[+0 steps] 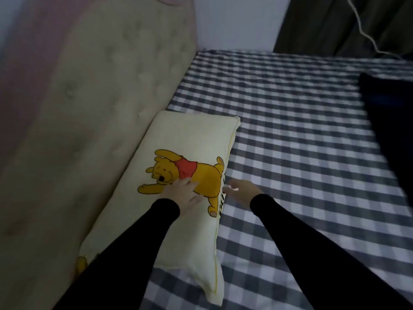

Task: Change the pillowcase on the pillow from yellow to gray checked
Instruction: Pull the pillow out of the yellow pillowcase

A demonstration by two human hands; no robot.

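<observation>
The pillow (190, 135) lies against the headboard in a pale yellow case printed with a cartoon bear. My left hand (183, 190) rests flat on top of the pillow over the bear print, fingers spread, holding nothing. My right hand (242, 190) hovers at the pillow's right edge just above the sheet, fingers apart and pointing at the pillow's side. Both arms wear black sleeves. No separate gray checked pillowcase is in view.
The bed is covered by a gray and white checked sheet (301, 142). A beige tufted headboard (89, 108) runs along the left. A dark cloth (388, 130) lies at the right edge. Dark curtains (335, 23) and a white cable (366, 32) hang at the back right.
</observation>
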